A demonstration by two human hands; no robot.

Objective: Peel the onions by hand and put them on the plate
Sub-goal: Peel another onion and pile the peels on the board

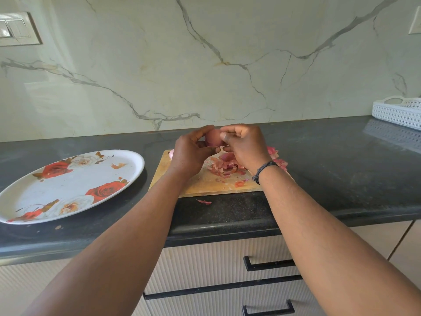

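A pinkish-red onion [213, 137] is held up above the far edge of a wooden cutting board [200, 185]. My left hand [190, 153] grips it from the left with curled fingers. My right hand [245, 145] pinches at the onion's right side with thumb and fingertips. A heap of dry onion peels [224, 166] lies on the board under my hands. Another onion [171, 154] peeks out at the board's far left corner, mostly hidden by my left hand. The white oval plate [68, 185] with red rose prints sits to the left on the counter and holds no onions.
A loose peel scrap [204, 202] lies on the dark counter [341, 174] in front of the board. A white perforated basket [397, 111] stands at the far right by the marble wall. Drawers with black handles [268, 263] are below the counter edge.
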